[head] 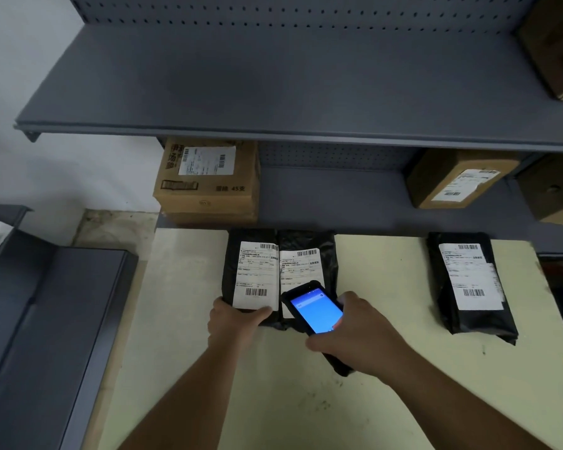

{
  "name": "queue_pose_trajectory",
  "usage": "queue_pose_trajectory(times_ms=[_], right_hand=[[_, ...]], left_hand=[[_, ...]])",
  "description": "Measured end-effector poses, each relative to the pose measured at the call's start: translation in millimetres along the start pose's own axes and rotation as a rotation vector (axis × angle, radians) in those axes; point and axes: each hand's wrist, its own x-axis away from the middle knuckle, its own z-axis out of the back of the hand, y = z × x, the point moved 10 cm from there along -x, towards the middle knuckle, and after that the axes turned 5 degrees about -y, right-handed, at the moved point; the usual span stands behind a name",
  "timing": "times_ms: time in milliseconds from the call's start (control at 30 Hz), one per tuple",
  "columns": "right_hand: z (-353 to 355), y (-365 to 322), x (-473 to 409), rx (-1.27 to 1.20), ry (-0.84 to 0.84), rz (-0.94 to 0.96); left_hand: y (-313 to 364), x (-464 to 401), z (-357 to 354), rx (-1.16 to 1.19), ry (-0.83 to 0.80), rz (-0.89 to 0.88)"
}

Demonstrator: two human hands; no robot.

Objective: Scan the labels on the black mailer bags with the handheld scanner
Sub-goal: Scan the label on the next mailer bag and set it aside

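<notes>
Mailer bags, black and labelled, lie on the pale table [371, 401] while the scanner is held over one of them.

Two bags touch side by side at the table's far edge: the left bag [233, 271], pinned at its near end by the left hand [233, 319], and the middle bag [325, 251]. The right hand [358, 332] grips the handheld scanner [316, 308], its blue screen lit, over the middle bag's white label [299, 266], apparently not touching it. A third bag [472, 284] lies well apart to the right.

One camera only — worn on the head, looking forward and steeply down, close over the pale table [387, 401], grey shelving [290, 76] beyond.
</notes>
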Motion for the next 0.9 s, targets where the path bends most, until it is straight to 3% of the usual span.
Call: queue_pose_trajectory(times_ms=[600, 900], right_hand=[[13, 13, -5, -0.011, 0.010, -0.016], [23, 17, 7, -0.008, 0.030, 0.001]], left_hand=[[17, 13, -11, -0.063, 0.017, 0.002], [15, 18, -1, 0.073, -0.054, 0.028]])
